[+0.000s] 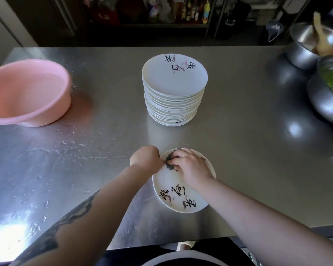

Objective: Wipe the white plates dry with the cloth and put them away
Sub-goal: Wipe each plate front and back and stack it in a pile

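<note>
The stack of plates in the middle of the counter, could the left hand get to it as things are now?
Probably yes. Bare steel counter lies between the left hand and the stack of plates, with nothing in the way, but that hand grips the rim of the plate being wiped and must release it first.

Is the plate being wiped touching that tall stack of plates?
Apart. The head view shows a broad strip of bare steel table between the plate under both hands and the stack of plates.
</note>
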The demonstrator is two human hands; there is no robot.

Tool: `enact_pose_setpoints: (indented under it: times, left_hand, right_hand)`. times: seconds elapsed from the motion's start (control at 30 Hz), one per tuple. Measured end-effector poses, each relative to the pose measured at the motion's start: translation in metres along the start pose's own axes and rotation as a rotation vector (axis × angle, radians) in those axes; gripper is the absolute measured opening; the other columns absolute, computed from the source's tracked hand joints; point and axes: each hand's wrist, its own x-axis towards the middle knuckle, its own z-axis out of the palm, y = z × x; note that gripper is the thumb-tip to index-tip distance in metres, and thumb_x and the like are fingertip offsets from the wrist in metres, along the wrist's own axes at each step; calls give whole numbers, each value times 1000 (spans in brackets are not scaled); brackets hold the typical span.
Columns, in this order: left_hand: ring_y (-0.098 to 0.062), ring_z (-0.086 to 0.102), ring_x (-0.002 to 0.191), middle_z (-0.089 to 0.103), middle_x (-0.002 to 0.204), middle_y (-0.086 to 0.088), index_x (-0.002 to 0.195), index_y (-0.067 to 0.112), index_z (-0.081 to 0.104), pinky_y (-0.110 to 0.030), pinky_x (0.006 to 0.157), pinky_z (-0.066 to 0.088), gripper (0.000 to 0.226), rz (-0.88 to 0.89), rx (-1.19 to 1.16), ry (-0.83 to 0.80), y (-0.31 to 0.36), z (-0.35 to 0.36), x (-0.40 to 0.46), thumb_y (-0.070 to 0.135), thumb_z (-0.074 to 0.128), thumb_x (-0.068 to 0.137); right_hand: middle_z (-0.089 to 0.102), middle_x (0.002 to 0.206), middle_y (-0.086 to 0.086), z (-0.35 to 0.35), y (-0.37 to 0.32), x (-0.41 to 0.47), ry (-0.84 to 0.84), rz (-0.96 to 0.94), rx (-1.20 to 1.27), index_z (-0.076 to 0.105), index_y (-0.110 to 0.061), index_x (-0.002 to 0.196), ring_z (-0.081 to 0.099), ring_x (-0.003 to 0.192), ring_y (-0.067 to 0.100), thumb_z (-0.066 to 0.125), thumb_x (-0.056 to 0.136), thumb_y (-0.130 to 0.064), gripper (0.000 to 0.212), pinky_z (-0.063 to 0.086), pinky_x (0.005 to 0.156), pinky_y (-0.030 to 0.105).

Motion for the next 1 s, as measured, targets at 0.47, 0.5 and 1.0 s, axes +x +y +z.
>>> enact_pose_setpoints:
  times: [0.47,0.5,1.0]
  left_hand:
    - [-20,58,47,60,40,0,58,10,61,-21,53,43,19,-210,-391,79,-29,10,-14,16,62,75]
    - [-20,59,47,60,40,0,58,9,62,-22,53,43,19,-210,-392,86,-30,11,-13,16,62,76]
    - [-15,66,91,69,98,12,93,26,72,-28,73,53,16,564,-223,446,-36,50,-80,26,74,77]
  right_hand:
    - [61,102,-21,-35,29,-46,-167,269,-115,73,-35,88,46,102,10,53,82,-8,35,41,64,23]
    - [62,103,-18,-32,25,-52,-204,261,-90,73,-35,90,47,103,10,54,82,-9,33,46,72,27]
    - [72,80,-22,-66,19,-88,252,450,635,73,-38,84,67,82,-3,68,78,4,43,49,74,12]
